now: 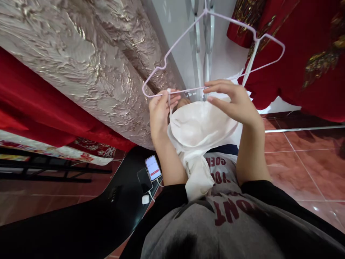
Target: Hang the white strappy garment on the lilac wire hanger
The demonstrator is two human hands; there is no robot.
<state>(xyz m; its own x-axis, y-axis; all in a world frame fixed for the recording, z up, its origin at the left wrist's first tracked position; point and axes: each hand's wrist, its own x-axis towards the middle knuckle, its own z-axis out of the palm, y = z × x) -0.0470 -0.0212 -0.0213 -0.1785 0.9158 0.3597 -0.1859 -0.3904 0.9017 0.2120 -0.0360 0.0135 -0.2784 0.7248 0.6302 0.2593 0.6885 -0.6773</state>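
A pale pink hanger [185,31] hangs in front of me, its lower bar running across at hand height. A white garment [202,122] with thin straps droops below it against my shirt. Its right strap [252,61] is looped over the notch on the hanger's right arm. My left hand [159,111] is closed around the left strap [169,102] at the lower bar, fingers partly behind it. My right hand [233,99] has its fingers stretched out, the tips at the middle of the bar and the thumb apart below, above the garment's edge.
Textured pinkish fabric [107,72] hangs at left, with red cloth [67,122] beside it. Red cloth with gold decoration [296,54] hangs at right. On a black bench [88,219] lie a lit phone [152,168], a dark phone [145,180] and a white case [145,199].
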